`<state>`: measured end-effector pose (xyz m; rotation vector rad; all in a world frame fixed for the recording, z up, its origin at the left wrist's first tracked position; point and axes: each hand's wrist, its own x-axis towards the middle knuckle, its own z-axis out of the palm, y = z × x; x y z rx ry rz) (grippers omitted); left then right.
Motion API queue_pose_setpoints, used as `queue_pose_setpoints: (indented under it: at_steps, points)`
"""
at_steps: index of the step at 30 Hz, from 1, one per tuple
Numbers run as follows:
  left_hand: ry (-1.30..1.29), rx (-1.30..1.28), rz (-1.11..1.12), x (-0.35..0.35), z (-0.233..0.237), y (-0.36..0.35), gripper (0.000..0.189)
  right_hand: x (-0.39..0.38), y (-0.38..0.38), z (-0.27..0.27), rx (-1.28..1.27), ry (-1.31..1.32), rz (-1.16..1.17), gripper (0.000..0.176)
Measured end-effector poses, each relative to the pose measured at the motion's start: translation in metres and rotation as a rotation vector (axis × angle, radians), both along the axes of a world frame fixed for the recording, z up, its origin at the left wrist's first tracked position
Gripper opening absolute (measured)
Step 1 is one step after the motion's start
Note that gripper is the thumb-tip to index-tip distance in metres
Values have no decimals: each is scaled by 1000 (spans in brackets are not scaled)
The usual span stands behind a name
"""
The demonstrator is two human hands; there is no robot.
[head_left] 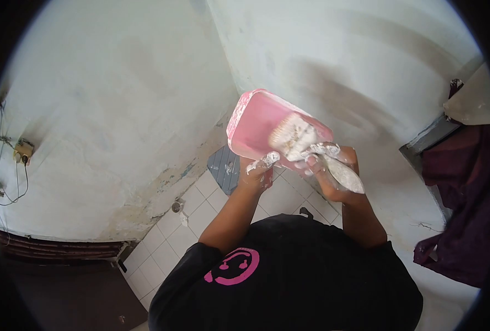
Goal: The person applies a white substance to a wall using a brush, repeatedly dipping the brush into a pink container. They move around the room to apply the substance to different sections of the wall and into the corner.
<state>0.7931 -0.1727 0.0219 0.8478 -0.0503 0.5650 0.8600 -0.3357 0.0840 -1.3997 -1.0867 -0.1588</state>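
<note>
A pink plastic tub (250, 118) with white smears along its rim is tilted up in front of me. My left hand (260, 170) grips its near edge, the thumb coated in white paste and the other fingers hidden beneath. Over the tub's right side is a wide paintbrush (295, 138), its bristles and ferrule caked in white. My right hand (333, 171) is closed around the brush's handle, with white paste on the fingers. What lies in the bottom of the tub is partly hidden by the brush.
Two pale, patchy walls (129, 99) meet in a corner ahead. A grey-blue slatted panel (223, 168) lies on the white tiled floor (170, 237). Wires run to a socket box (23, 151) on the left wall. Dark purple cloth (465, 193) hangs at right; a brown surface (79, 292) is lower left.
</note>
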Motion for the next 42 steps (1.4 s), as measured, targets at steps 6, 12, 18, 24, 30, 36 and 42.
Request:
queue_pose_setpoints:
  at_steps: [6,12,18,24,30,36,42]
  points:
    - [-85,103,-27,-5,-5,22,68,8,64,-16,104,-286,35,7]
    - [51,184,73,-22,-1,41,70,-5,47,-27,32,-174,-62,7]
    - [-26,194,99,-19,-6,41,74,-18,25,-20,-160,125,-45,4]
    - [-75,145,-73,-16,-4,35,77,-16,65,1,82,-9,90,2]
    - [-78,42,-87,-19,6,32,71,-20,64,-29,-28,-114,-82,6]
    - [39,79,39,-25,-1,33,63,-29,38,-30,-249,-118,-160,3]
    - [29,14,16,-18,2,21,69,-14,62,-17,139,-116,-9,6]
